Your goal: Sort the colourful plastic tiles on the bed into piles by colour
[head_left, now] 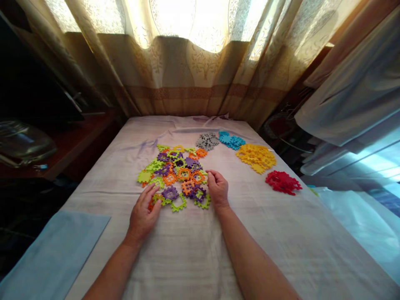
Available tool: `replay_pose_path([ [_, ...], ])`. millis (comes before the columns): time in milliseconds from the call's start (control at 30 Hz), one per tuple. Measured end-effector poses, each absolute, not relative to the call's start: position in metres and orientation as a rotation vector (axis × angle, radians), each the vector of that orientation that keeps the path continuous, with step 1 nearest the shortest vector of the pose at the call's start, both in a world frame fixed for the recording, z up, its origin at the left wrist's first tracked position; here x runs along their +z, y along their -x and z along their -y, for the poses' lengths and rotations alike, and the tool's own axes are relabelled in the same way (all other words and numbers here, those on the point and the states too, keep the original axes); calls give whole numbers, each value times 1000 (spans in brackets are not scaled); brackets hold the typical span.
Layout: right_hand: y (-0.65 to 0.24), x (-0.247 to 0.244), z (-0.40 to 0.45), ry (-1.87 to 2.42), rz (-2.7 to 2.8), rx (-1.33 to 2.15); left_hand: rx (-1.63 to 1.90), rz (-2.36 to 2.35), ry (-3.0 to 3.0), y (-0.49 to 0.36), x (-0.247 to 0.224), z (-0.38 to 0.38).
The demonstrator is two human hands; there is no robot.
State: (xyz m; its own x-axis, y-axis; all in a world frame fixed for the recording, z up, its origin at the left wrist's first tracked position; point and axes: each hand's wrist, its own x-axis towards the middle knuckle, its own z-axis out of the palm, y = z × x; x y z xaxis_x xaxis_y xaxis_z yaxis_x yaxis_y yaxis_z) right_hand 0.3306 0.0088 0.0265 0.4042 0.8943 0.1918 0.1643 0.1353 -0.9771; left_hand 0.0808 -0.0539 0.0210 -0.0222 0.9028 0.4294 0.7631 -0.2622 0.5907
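Note:
A mixed pile of flat plastic interlocking building pieces, with toothed edges, lies on the cloth before me. Purple pieces (170, 193), orange pieces (170, 178) and lime green pieces (178, 203) overlap in it, many with window-like cutouts. At the pile's near left edge is my left hand (143, 214), fingers apart and resting by a green and an orange piece. My right hand (218, 189) is closed at the pile's right edge, its fingers curled in; whatever they may hold is hidden.
Sorted by colour, grey pieces (207, 141), blue pieces (231, 141), yellow pieces (256, 157) and red pieces (283, 182) form heaps at the right. A light blue sheet (62, 246) lies at the left edge. Curtains (187, 71) hang behind the cloth-covered table (187, 258).

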Motion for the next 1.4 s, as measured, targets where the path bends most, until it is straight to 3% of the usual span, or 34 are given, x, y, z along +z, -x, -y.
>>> replay_pose_path([
  [600,-338,22,6,1354,1068,690,1246,-1845,-2013,-84,24,64],
  [1000,-286,37,90,1049,2151,40,823,-2077,-2196,-69,12,106],
  [1400,-278,36,85,1071,2172,-36,805,-2005,-2263,-68,10,99],
])
